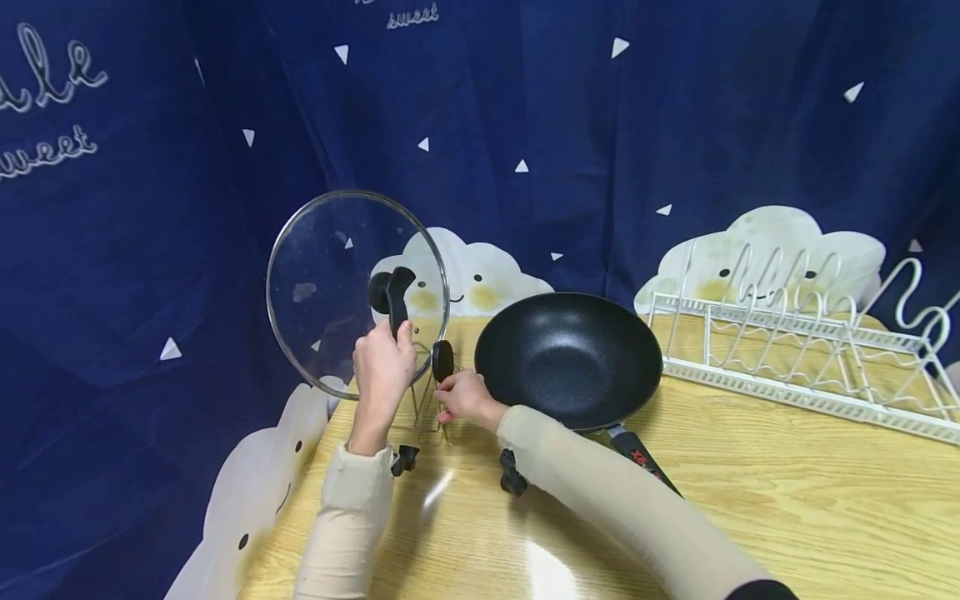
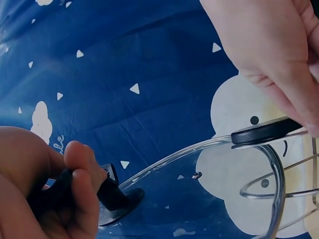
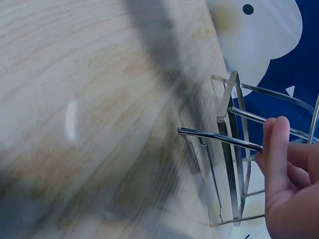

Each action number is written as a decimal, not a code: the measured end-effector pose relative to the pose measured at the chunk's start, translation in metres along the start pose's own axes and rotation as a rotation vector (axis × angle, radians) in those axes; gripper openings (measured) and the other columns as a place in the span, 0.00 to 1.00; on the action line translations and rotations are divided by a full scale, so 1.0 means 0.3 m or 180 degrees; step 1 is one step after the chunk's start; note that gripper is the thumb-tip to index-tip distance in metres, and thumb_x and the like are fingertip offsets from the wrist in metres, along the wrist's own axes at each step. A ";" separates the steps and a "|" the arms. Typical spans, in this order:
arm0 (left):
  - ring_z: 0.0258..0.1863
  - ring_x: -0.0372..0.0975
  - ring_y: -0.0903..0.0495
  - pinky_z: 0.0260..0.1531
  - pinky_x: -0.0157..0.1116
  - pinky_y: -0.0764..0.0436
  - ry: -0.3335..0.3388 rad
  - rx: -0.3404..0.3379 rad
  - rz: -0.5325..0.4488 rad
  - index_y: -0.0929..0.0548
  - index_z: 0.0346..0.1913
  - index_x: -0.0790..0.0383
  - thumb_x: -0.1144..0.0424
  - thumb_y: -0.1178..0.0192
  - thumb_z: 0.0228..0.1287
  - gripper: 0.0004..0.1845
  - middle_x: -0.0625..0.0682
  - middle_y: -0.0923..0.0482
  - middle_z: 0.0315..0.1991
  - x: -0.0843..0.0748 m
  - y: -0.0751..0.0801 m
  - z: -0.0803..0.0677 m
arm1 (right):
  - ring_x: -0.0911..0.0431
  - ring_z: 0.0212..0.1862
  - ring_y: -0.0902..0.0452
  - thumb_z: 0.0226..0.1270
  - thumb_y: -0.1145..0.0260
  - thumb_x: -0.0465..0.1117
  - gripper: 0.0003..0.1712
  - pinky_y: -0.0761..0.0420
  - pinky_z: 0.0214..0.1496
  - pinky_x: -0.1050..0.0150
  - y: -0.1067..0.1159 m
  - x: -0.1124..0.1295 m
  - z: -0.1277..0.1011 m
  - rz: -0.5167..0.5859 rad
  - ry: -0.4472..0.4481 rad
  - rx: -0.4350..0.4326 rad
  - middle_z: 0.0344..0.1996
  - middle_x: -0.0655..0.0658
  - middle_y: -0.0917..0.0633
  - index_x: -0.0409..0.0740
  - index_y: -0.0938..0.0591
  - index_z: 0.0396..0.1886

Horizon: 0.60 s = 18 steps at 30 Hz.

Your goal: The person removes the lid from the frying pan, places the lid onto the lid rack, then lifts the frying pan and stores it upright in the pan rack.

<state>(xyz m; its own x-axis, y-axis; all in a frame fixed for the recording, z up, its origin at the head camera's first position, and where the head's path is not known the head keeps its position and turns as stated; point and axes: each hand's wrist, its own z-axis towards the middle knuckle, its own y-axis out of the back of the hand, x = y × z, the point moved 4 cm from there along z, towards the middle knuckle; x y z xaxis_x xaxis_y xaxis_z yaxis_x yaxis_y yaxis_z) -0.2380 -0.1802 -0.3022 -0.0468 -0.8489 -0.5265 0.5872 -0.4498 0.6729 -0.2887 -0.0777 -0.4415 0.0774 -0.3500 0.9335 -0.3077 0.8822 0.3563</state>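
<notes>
My left hand (image 1: 384, 367) grips the black handle (image 1: 398, 308) of a round glass lid (image 1: 322, 267), which stands nearly upright with its glass toward the backdrop. The lid's lower right rim overlaps a small wire rack (image 3: 231, 169) at the table's left end. With thumb and fingers, my right hand (image 1: 467, 396) pinches a thin metal rod (image 3: 219, 136) beside that rack; one end of the rod sticks out past the rack frame. A black oval piece (image 1: 442, 361) shows just above the right fingers, close to the lid rim. In the left wrist view this black piece (image 2: 261, 133) crosses the rim.
A black wok (image 1: 566, 367) sits right of the right hand, its handle (image 1: 641, 457) pointing toward me under the sleeve. Farther right stands a white dish rack (image 1: 787, 392). A dark blue curtain (image 1: 525, 100) hangs behind the wooden table (image 1: 787, 500).
</notes>
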 end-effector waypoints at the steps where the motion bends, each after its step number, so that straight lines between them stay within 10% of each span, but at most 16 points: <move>1: 0.26 0.60 0.21 0.25 0.53 0.26 -0.0001 0.0008 -0.0016 0.25 0.23 0.63 0.56 0.46 0.68 0.18 0.62 0.23 0.19 0.001 -0.003 -0.002 | 0.57 0.17 0.19 0.64 0.36 0.33 0.07 0.20 0.25 0.69 -0.002 -0.003 0.002 0.0029 -0.0009 -0.0023 0.20 0.40 0.16 0.32 0.14 0.35; 18: 0.23 0.56 0.20 0.24 0.49 0.25 -0.0186 0.0107 -0.0121 0.24 0.22 0.65 0.59 0.44 0.67 0.17 0.55 0.23 0.15 0.005 -0.037 -0.026 | 0.56 0.17 0.18 0.64 0.37 0.32 0.08 0.20 0.23 0.69 -0.040 -0.036 0.013 0.0445 -0.0099 -0.0595 0.22 0.37 0.15 0.31 0.15 0.38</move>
<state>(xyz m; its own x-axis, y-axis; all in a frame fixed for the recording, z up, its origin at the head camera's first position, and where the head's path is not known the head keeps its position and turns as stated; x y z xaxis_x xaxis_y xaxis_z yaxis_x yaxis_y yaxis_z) -0.2382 -0.1744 -0.3145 -0.1162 -0.8453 -0.5214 0.5566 -0.4902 0.6707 -0.2895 -0.0856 -0.4560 0.0161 -0.2273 0.9737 -0.1321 0.9648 0.2274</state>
